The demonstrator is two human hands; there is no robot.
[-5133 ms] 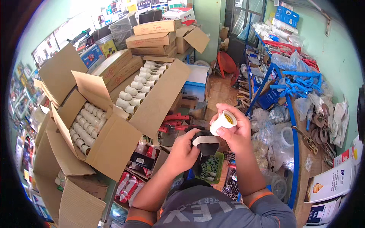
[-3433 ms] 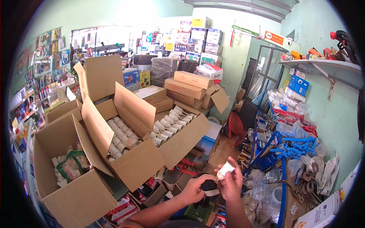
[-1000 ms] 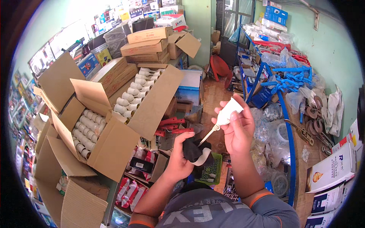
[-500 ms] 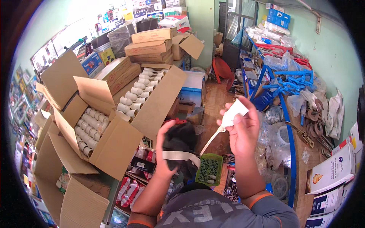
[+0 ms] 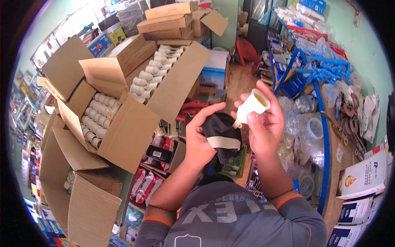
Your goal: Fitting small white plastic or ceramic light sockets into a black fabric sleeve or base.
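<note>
In my right hand [image 5: 267, 131] is a white lamp holder [image 5: 247, 112], pinched between thumb and fingers. Its wide mouth tilts up and to the right, showing a yellowish inside, and a small loop sits at the narrow end. My left hand [image 5: 198, 138] grips a black cloth-like bundle [image 5: 222, 125] crossed by a cream band [image 5: 224, 143]; I cannot make out its exact kind. The index finger reaches over the bundle while other fingers are hidden behind it. The loop end of the holder is close beside the bundle; whether they touch, I cannot tell.
Left of my hands, an open carton [image 5: 133, 136] holds rows of white holders, and a longer carton [image 5: 181, 78] beyond it holds more. A green basket [image 5: 238, 160] lies below the bundle. A blue-framed shelf [image 5: 323, 164] with plastic bags runs along the right.
Both hands have come closer together, the left moving right with the bundle. The lamp holder has turned mouth-up. A pale strip stretched between holder and bundle no longer shows. The view has shifted slightly.
</note>
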